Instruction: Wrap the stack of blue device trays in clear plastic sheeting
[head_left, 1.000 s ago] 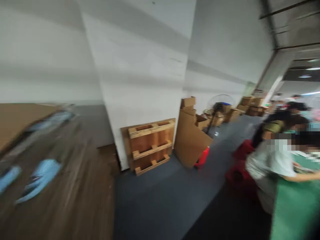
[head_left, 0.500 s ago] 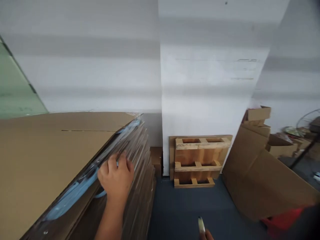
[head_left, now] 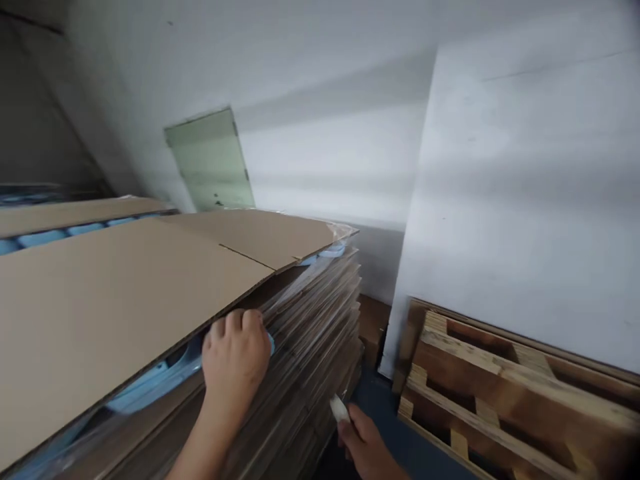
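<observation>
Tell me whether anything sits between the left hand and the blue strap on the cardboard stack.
Nothing visible does. The left hand already lies on the blue strap at the side of the cardboard stack, just under the top sheet, which overhangs the fingers.

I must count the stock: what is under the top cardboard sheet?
Under the top sheet: blue strap, gripped by the left hand, and many stacked sheets. The stack's inside is hidden.

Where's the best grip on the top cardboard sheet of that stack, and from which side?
Probably the free front edge of the top cardboard sheet, taken from the near side. It lies flat and overhangs the stack, leaving a gap for fingers beneath. The left hand is already at that edge, on the light-blue strap. The right hand holds a small whitish object.
</observation>
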Motion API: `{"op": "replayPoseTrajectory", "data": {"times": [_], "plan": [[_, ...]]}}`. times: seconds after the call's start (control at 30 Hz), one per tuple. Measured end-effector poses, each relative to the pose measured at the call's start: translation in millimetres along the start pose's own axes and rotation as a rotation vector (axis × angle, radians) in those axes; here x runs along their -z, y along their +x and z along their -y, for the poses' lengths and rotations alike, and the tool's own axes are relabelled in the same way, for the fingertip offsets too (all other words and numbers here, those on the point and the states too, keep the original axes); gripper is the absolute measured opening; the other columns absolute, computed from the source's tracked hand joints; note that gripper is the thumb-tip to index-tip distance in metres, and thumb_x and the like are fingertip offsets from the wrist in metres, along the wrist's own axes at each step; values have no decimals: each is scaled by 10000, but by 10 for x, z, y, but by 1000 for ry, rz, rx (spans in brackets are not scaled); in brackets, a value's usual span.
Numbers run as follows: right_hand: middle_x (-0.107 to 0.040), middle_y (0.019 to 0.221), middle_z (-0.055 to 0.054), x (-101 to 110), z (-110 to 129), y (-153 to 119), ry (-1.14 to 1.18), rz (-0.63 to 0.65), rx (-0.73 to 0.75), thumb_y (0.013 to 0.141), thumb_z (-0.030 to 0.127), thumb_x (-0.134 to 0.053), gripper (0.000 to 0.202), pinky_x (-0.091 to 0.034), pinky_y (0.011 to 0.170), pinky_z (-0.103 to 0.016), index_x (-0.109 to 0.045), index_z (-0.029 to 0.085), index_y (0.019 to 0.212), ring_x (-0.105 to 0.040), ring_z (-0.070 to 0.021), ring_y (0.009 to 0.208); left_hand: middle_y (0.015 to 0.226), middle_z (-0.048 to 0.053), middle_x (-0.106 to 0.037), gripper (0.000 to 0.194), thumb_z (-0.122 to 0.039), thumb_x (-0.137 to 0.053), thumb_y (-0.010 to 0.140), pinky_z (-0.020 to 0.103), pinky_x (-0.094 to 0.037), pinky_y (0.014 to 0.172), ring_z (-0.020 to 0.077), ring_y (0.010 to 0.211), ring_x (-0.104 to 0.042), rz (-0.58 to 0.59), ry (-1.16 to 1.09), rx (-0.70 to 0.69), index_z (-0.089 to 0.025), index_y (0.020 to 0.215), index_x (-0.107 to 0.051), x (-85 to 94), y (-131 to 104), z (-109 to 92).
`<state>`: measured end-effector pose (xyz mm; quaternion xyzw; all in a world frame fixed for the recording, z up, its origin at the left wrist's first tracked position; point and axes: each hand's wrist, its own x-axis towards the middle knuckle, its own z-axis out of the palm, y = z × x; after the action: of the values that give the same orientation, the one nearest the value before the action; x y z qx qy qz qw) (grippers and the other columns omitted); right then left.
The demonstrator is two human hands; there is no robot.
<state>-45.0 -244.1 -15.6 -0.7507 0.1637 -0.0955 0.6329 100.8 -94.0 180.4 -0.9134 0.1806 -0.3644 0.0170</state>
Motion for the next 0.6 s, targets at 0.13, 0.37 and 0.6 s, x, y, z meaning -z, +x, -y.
{"op": "replayPoseTrajectory", "data": {"times": [0.13, 0.37, 0.6], "plan": [[-494, 654, 6, 407, 662, 408, -238, 307, 385, 935, 485, -355, 338, -354, 533, -221, -437, 193, 785, -470, -119, 552, 731, 102, -656, 376, -332, -293, 940, 344, -379, 586, 283, 737, -628, 270, -64, 182, -112, 1048, -578, 148, 22, -138], [-514, 670, 4, 368, 1362, 943, -511, 304, 746, 954, 277, -348, 153, -245, 486, -223, -451, 165, 971, -463, -128, 518, 945, 103, -686, 406, -362, -326, 929, 339, -413, 719, 279, 902, -620, 343, -31, 195, -185, 848, -682, 316, -116, -225], [-629, 906, -115, -35, 1326, 972, -688, 228, 821, 953, 213, -308, 229, -396, 593, -254, -453, 106, 1095, -620, -215, 761, 832, 55, -707, 404, -382, -293, 933, 279, -337, 606, 222, 798, -643, 425, -214, 451, -206, 796, -630, 473, -320, -479]]}}
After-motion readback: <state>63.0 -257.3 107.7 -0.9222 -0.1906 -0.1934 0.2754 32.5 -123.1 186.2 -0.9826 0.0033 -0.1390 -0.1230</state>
